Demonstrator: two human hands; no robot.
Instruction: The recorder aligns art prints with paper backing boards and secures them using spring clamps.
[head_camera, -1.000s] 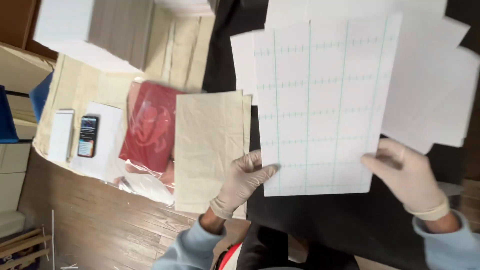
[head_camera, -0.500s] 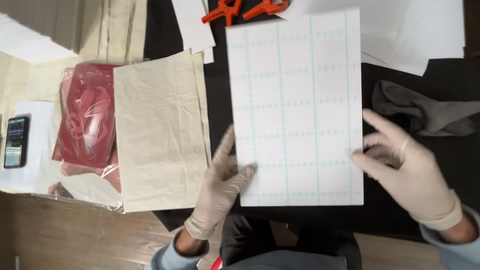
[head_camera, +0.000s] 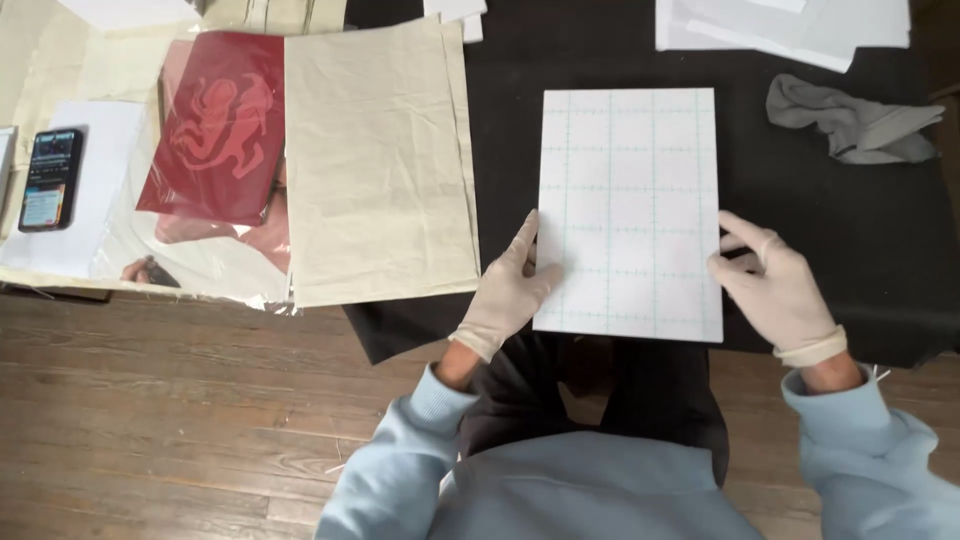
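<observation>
Single head view, looking straight down, close over table (head_camera: 880, 260)

Even soft light, sharp, no glare

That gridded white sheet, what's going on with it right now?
A person in pale gloves holds the gridded white sheet flat on the black mat, left hand at its lower left edge, right hand at its lower right edge. Beige cloth and a red stencil sheet lie to the left, a grey rag at the upper right.
</observation>
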